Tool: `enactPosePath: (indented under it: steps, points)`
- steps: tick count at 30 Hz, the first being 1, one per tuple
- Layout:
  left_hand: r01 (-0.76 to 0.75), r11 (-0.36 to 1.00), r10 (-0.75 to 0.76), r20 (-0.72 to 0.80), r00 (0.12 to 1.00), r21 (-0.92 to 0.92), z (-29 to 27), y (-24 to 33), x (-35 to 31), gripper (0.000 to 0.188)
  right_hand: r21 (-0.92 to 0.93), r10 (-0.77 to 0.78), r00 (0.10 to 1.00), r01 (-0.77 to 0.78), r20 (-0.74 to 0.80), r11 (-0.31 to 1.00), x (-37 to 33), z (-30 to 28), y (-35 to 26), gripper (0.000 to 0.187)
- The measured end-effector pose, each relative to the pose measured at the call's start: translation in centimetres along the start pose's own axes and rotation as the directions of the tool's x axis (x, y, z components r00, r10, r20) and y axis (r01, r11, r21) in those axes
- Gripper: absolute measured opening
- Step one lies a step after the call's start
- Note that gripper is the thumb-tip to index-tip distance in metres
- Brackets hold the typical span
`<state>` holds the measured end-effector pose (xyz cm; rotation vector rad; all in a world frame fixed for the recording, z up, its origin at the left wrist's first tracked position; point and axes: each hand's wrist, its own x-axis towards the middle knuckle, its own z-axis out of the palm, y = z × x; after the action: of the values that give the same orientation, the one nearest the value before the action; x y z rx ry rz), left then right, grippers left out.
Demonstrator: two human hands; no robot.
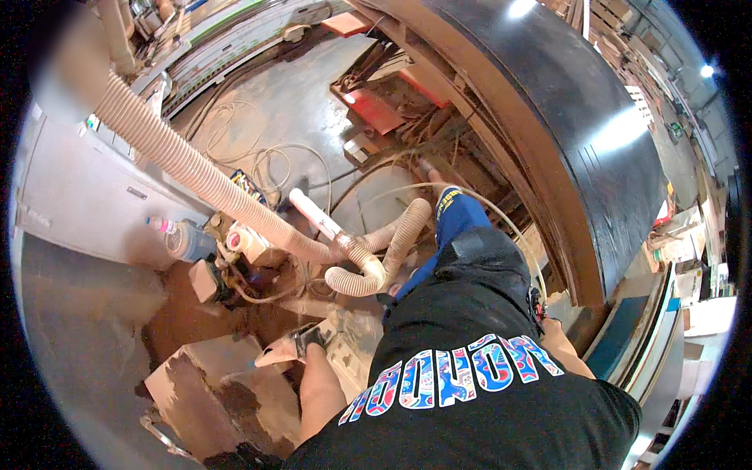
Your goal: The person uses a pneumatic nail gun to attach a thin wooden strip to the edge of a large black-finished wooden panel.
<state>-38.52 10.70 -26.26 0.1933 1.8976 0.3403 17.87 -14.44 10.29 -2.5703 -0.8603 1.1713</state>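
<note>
My left hand (pixel 280 351) reaches out at lower left, a dark band round its wrist. Its fingers look stretched out, close above a dusty brown box (pixel 219 384) with dark patches. Whether they touch it, I cannot tell. My right hand (pixel 554 329) is at my right side, mostly hidden by my body. Next to it a small black and red piece (pixel 537 307) appears to be in its grip. A thin pale hose (pixel 513 223) curves down to that piece. In front of me lies a ribbed beige hose (pixel 352 280) with a white pipe (pixel 313 213) across it.
A large black-topped slab (pixel 583 133) on a brown frame (pixel 493 117) rises at right. The ribbed hose continues up left past a grey cabinet (pixel 94 184). A clear bottle (pixel 188 241) stands beside dusty machine parts. Loose hoses (pixel 274 157) coil on the floor; boards (pixel 650 329) lean at right.
</note>
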Motion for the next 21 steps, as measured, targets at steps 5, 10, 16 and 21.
enactPosePath:
  steps: [5,10,16,21]
  points:
    - [0.147,0.985,-0.151,0.035,0.988,0.088,2.4,-2.4,-3.2,0.037,0.026,0.038,0.999,-0.037,-0.015,0.999,-1.9,0.2,1.1,0.030]
    - [-0.229,0.848,0.221,0.074,0.972,0.478,1.6,-2.0,-3.4,0.030,0.051,0.075,0.997,-0.074,-0.020,0.996,-3.9,0.4,2.5,0.030]
    - [-0.493,-0.342,0.474,0.600,0.645,0.800,1.2,-0.2,-0.8,0.021,0.101,0.108,0.994,-0.105,-0.024,0.989,-5.5,0.8,3.6,0.031]
    - [-0.492,-0.373,0.402,0.615,0.678,0.787,5.7,0.5,-0.4,0.038,0.147,0.159,0.986,-0.150,-0.047,0.978,-6.6,1.0,5.6,0.032]
